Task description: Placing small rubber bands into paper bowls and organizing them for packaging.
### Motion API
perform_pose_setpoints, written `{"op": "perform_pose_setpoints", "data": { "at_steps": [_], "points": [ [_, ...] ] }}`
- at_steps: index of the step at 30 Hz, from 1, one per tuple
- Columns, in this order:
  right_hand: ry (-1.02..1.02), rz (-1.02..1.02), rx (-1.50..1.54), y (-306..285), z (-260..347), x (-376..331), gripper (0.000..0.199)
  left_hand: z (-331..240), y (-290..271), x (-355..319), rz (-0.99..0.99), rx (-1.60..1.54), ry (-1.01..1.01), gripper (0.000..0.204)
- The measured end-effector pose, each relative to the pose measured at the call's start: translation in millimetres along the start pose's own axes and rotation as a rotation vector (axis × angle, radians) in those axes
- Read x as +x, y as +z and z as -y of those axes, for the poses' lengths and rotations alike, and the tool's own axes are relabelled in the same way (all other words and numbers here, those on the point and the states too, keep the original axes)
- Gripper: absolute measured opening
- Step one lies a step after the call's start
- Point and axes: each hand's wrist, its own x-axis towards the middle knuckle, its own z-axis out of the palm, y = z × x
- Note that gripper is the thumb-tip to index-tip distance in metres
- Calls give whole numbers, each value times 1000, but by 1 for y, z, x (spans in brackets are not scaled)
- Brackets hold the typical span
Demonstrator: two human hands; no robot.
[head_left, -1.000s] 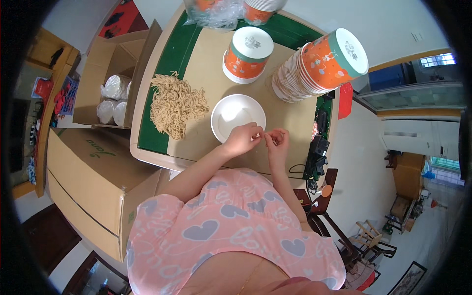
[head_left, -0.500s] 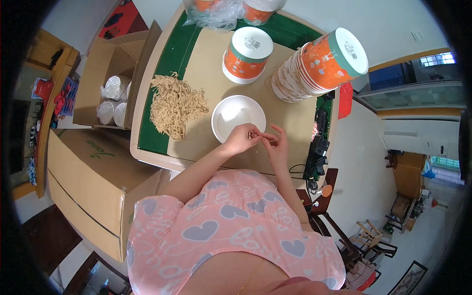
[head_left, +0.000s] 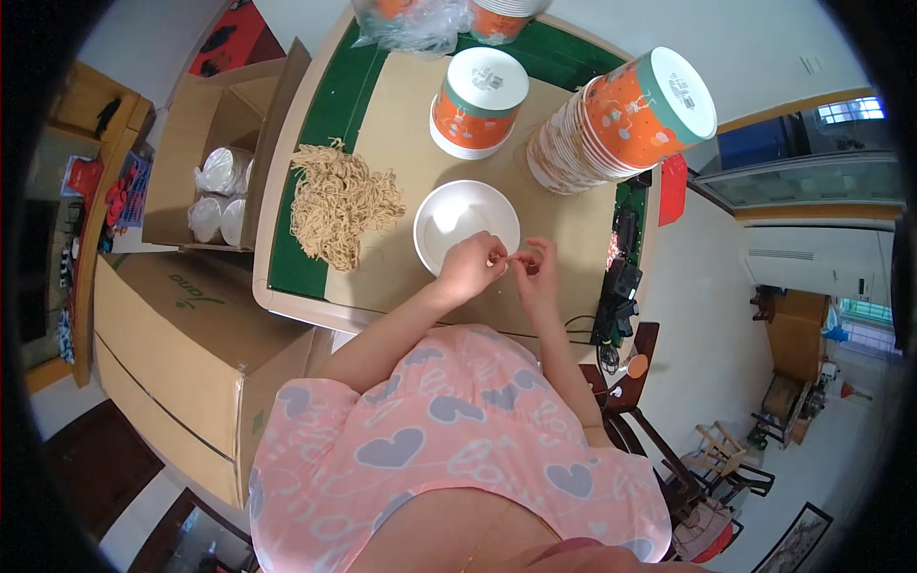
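Over the near right rim of a white round bowl (head_left: 458, 207), my left hand (head_left: 471, 267) is closed, its fingertips pinched together. Just to its right, my right hand (head_left: 538, 280) is closed too, thumb and fingers meeting the left fingertips. Whatever they pinch is too small to make out. The bowl's visible inside is white. Left of it lies a tangled heap of thin tan strands (head_left: 342, 205). Beyond the bowl, an orange paper tub (head_left: 475, 113) with a green band stands upside down on white rims.
A tall leaning stack of orange paper tubs (head_left: 626, 115) stands at the far right of the table. Black adapters and cables (head_left: 619, 286) line the right edge. Clear plastic bags (head_left: 420, 29) lie at the back. Cardboard boxes (head_left: 181, 334) stand on the left.
My right hand's fingers have curled in closer; one was raised and stretched before. My left hand stays almost in place. The bowl and tubs shift only slightly in the picture.
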Motion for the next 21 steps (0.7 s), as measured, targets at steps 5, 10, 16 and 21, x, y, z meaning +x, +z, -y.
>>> {"op": "perform_pose_setpoints", "data": {
  "at_steps": [5,10,16,21],
  "points": [
    [-12,-5,20,-1,1,-1,37,6,6,0,-23,3,6,10],
    [-5,-14,44,1,0,-2,37,6,7,-1,-10,-16,-35,11],
    [-30,-61,37,5,-8,-2,36,3,1,0,65,-104,-158,16],
    [-34,-115,31,9,-9,-3,35,3,5,-1,24,-92,-154,16]
  ]
}}
